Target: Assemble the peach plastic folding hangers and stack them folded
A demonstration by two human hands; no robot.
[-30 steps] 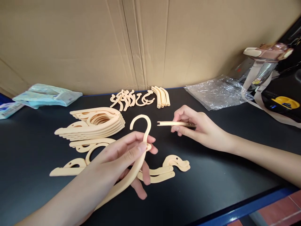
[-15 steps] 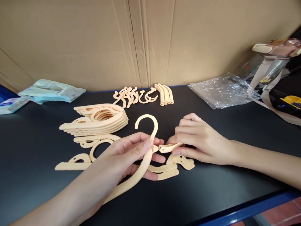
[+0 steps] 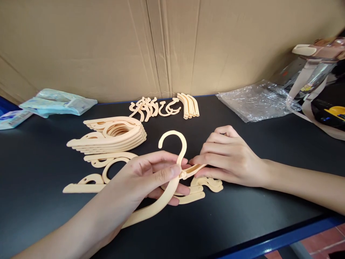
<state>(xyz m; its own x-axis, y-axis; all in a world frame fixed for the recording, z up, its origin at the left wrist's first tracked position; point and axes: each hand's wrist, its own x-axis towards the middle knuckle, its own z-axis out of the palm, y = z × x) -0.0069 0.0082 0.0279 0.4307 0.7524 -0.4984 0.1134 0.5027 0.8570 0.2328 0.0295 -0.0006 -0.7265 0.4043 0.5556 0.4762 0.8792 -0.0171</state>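
Between thumb and fingers, my left hand [image 3: 159,176] grips a cream plastic hanger [image 3: 161,205] at the joint of its hook and curved arm. The hook [image 3: 184,140] stands up above my thumb. My right hand [image 3: 229,158] is closed on a second hanger arm [image 3: 194,169], its end meeting the joint beside my left thumb. How far the two pieces engage is hard to see. Under my hands lie loose arm pieces [image 3: 192,197] and wavy hook pieces [image 3: 211,184], partly covered by my left fingers.
Left of my hands are a stack of folded hanger pieces [image 3: 121,141] and a separate hanger piece [image 3: 83,188]. Farther back lie several hooks [image 3: 147,109] and hanger arms [image 3: 190,106]. A cardboard sheet [image 3: 107,46], blue packet [image 3: 58,102], clear bag [image 3: 253,102] and strapped bottle [image 3: 309,72] border the table.
My left hand has shifted slightly right with the hook and arm. The arm in my right hand has tilted, and the gap between its end and the joint has closed.
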